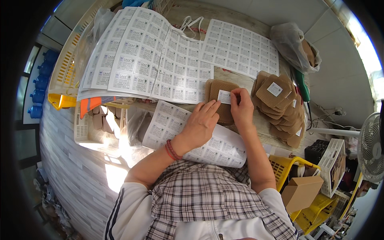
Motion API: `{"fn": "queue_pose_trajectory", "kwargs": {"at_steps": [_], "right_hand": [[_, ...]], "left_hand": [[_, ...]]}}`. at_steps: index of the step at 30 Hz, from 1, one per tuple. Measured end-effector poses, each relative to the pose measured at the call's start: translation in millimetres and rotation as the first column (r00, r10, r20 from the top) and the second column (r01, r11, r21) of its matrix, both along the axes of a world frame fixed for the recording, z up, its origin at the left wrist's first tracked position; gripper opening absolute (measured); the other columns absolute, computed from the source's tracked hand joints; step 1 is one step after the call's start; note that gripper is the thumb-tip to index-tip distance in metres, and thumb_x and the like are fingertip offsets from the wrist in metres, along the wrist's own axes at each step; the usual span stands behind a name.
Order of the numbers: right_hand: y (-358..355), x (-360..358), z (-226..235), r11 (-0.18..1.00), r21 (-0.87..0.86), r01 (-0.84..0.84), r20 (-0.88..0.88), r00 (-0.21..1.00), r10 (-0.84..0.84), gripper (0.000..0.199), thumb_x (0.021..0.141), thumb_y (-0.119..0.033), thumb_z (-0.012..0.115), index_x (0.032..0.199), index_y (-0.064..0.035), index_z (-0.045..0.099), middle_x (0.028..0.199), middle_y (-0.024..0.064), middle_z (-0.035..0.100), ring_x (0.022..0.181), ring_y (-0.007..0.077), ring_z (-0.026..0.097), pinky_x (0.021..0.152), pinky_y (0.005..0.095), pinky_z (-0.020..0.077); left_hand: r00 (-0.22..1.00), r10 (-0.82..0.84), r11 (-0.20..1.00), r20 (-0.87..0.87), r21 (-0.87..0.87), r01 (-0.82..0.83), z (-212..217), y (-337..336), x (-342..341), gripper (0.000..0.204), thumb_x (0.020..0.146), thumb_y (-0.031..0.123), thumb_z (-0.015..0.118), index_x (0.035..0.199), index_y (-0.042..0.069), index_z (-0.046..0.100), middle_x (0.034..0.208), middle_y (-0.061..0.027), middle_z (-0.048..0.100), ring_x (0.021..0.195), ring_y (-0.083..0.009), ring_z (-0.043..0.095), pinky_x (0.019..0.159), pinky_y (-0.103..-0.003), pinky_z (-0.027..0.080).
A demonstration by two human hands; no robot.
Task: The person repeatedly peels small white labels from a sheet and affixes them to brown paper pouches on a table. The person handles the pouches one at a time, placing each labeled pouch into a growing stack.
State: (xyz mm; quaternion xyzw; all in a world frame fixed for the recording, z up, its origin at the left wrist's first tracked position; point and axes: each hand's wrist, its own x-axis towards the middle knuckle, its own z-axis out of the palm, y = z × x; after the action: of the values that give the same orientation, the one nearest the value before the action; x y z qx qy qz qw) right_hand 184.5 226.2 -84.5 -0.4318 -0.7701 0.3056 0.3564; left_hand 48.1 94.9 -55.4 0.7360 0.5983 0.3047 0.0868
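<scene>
A brown textured pad (pixel 221 87) with rounded corners lies on a small pile near the middle of the table. On it sits a small white printed label (pixel 224 97). My right hand (pixel 242 110) pinches the label's right edge between thumb and forefinger. From the left, my left hand (pixel 203 124) lies with fingers outstretched, its tips touching the pad beside the label's left edge. Under my forearms a sheet of labels (pixel 224 146) hangs over the table's front edge, partly hidden. To the right, brown pads (pixel 276 102) are heaped, several bearing white labels.
Large label sheets (pixel 140 52) cover the table's left and another sheet (pixel 242 46) lies at the back. A plastic bag (pixel 294 46) and a green-handled tool (pixel 302 86) are at back right. Yellow crates (pixel 286 168), a cardboard box (pixel 302 193) and a fan (pixel 372 144) stand right.
</scene>
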Motion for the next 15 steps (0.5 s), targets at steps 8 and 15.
{"fn": "queue_pose_trajectory", "kwargs": {"at_steps": [8,15], "right_hand": [[-13.9,-6.2,4.7,0.974,0.203,0.100,0.149,0.980,-0.132,0.030,0.091,-0.013,0.063,0.119,-0.0060,0.055,0.109,0.0103,0.057,0.088,0.0322,0.064,0.069,0.0427,0.0552],[-7.5,-0.2,-11.9,0.953,0.277,0.125,0.132,0.977,-0.166,0.024,0.091,-0.011,0.064,0.115,-0.0126,0.064,0.112,0.0082,0.058,0.091,0.0312,0.065,0.068,0.0415,0.0559]], "left_hand": [[0.998,0.003,1.000,-0.064,0.015,-0.002,0.4,0.4,0.2,0.008,0.084,0.002,0.054,0.084,-0.004,0.060,0.136,-0.0260,0.054,0.131,-0.0368,0.047,0.108,-0.049,0.036],[0.999,-0.016,0.997,0.045,-0.069,0.019,-4.0,4.3,-3.7,0.007,0.081,0.002,0.056,0.076,-0.002,0.059,0.148,-0.0243,0.042,0.121,-0.0353,0.047,0.103,-0.047,0.039]]}}
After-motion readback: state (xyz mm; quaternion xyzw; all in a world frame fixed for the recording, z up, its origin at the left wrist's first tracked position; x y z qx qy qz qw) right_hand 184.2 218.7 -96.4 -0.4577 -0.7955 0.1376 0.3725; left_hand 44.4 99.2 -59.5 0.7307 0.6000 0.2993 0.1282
